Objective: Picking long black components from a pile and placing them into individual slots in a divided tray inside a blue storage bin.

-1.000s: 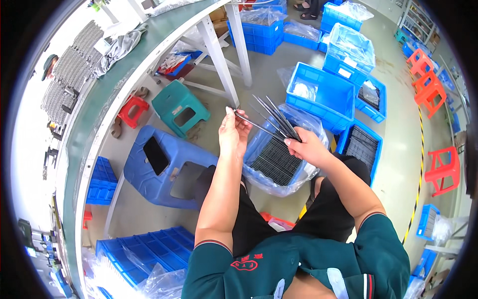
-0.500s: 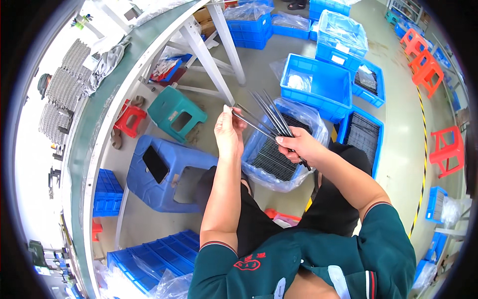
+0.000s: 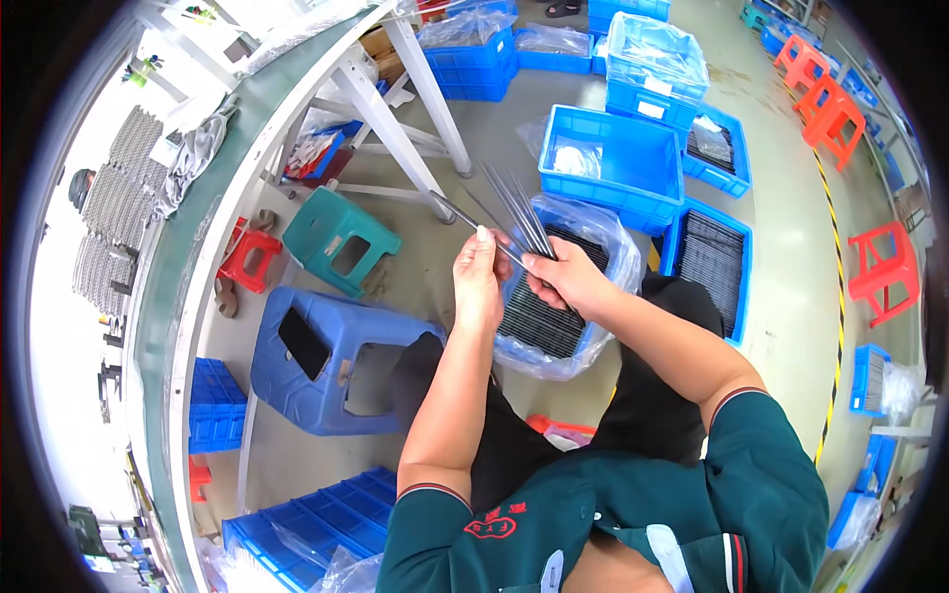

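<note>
In my right hand (image 3: 565,277) is a bundle of thin dark rods (image 3: 524,219), their upper ends fanned out away from me. My left hand (image 3: 481,269) pinches one rod (image 3: 455,211) that slants off to the left of the bundle; its lower end reaches my right hand. Beneath both hands stands a blue crate lined with clear plastic (image 3: 623,252), filled with rows of similar dark rods (image 3: 539,318). The lower ends of the bundle are partly hidden by my right fingers.
Beyond the lined crate sits an open blue crate (image 3: 647,168) with some plastic inside. A crate of dark rods (image 3: 710,262) stands to the right. On the left are a blue stool (image 3: 346,326) bearing a black phone (image 3: 303,342), a green stool (image 3: 341,237) and a white-legged workbench (image 3: 395,128).
My left hand has moved right and slid down the single rod, closer to my right hand. My right hand has shifted slightly left and up with the bundle. The whole view has turned a little.
</note>
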Available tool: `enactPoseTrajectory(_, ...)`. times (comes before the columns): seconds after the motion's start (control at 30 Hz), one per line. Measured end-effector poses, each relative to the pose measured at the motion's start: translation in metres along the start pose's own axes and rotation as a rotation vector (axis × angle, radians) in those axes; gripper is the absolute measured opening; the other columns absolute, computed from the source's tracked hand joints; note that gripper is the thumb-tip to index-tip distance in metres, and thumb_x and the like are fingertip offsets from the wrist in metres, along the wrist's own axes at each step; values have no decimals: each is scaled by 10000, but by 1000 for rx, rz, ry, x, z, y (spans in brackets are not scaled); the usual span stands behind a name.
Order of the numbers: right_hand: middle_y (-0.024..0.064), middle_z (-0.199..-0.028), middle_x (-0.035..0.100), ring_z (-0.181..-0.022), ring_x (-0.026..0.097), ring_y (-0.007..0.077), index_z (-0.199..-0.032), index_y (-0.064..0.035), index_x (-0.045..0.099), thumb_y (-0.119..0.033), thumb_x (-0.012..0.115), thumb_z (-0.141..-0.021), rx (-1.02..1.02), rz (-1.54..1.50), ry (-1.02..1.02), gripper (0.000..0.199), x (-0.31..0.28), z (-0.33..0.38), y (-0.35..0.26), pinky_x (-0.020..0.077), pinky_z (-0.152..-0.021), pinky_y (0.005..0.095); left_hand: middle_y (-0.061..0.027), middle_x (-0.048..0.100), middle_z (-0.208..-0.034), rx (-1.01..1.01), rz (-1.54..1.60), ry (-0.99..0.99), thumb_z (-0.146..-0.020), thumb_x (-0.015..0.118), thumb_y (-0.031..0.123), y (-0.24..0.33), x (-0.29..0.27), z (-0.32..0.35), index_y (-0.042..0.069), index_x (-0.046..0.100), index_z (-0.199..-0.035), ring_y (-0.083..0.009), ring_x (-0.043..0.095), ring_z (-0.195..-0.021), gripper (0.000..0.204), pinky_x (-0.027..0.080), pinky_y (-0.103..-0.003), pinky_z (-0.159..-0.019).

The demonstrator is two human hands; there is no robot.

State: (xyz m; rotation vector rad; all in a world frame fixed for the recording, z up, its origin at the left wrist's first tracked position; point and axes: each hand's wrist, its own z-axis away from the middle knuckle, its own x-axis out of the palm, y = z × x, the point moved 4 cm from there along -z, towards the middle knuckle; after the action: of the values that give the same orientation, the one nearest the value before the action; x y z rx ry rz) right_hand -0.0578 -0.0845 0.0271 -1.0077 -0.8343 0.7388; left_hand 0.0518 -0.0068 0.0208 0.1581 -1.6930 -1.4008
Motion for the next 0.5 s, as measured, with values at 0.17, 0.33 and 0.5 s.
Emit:
enactPoseTrajectory(0.17, 0, -609, 495, -475, 460, 73, -875, -50, 493, -196, 578, -887, -240, 136, 174, 169, -23, -14, -26, 361, -409, 227, 37, 441, -589, -36, -101, -2, -929, 508, 369, 0, 0, 2, 75, 565, -761, -52, 355, -508, 344, 266, -209, -469)
enactPoseTrajectory(0.33, -74, -544, 354, -430, 302, 29, -1011, -57, 565, -218, 613, -872, -118, -252, 1, 218, -32, -21, -37, 234, -387, 209, -8, 468, -626, -338, -70, -355, -938, 470, 381, -22, 18, 17, 50, 530, -776, -103, 398, -531, 374, 303, -239, -489)
enactPoseTrajectory(0.5, -69, -531, 340, -413, 282, 45, -812, -61, 546, -284, 645, -846, -99, -200, 92, 246, -38, -25, -34, 214, -383, 226, -18, 520, -667, -438, -84, -324, -928, 502, 353, -36, 24, 25, 47, 544, -783, -116, 450, -562, 341, 356, -234, -523)
